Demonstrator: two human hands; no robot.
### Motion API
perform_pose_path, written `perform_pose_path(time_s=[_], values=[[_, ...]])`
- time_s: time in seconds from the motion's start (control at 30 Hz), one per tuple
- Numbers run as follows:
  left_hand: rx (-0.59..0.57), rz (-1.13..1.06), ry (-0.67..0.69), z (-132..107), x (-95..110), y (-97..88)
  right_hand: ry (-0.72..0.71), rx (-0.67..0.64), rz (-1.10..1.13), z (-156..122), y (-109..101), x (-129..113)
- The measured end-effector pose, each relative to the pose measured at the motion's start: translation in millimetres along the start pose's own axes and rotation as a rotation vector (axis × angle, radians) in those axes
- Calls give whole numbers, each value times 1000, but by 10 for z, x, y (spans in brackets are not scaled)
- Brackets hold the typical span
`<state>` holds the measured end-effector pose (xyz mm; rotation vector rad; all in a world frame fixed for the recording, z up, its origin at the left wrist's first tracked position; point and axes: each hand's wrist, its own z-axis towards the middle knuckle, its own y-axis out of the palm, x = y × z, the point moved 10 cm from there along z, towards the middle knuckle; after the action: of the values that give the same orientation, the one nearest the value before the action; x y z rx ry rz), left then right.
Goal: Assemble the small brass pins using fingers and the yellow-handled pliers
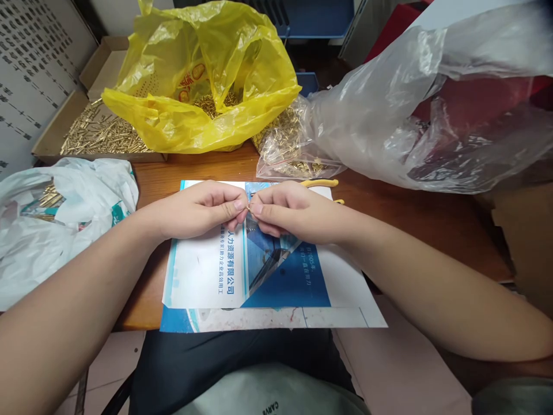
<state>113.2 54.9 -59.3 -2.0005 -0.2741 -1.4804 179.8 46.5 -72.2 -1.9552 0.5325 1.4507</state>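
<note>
My left hand [216, 207] and my right hand [287, 208] meet fingertip to fingertip over a printed sheet [201, 259]. Both are closed in a pinch on a tiny brass-coloured piece [248, 208], which shows only as a glint between the fingertips; most of it is hidden. Behind my right hand, yellow-handled pliers [322, 183] lie partly covered by that hand. The sheet is white and blue with printed characters, and a second sheet [276, 319] sticks out beneath it.
A yellow plastic bag [173, 124] with small brass pieces stands at the back. Left of it, a cardboard box [56, 124] holds brass pins [103, 132]. A white bag [95, 190] sits at left. Behind my hands lies a clear bag of brass pieces [285, 144]; a large clear bag [367, 115] spreads right.
</note>
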Motion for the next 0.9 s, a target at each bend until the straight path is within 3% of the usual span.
perform_pose_path(time_s=[0.33, 0.5, 0.9], values=[[24, 28, 46, -20, 26, -21, -18, -63, 191, 47, 78, 92], [40, 34, 13, -27, 22, -10, -48, -9, 158, 48, 79, 67], [37, 176, -31, -25, 48, 13, 57, 90, 23, 20, 52, 117]])
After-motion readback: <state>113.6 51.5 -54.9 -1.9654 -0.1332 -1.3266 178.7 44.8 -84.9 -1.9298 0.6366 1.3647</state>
